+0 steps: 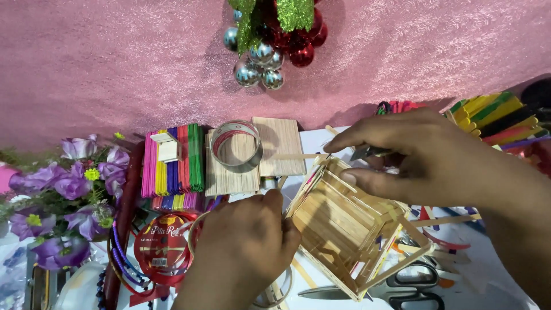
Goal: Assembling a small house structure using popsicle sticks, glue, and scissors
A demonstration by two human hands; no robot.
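Stick box [344, 229] gripped at both edges.
Left hand [244, 241] clasping near corner, right hand [425, 155] pinching far rim; scissors [402, 287] crowding just behind.

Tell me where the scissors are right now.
In the head view the black-handled scissors lie at the bottom right on the table, just below the craft-stick box and partly under its corner.

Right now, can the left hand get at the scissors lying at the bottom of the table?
Probably not directly. The left hand rests against the stick box, and that box lies between it and the scissors. The hand would have to go around the box's lower corner.
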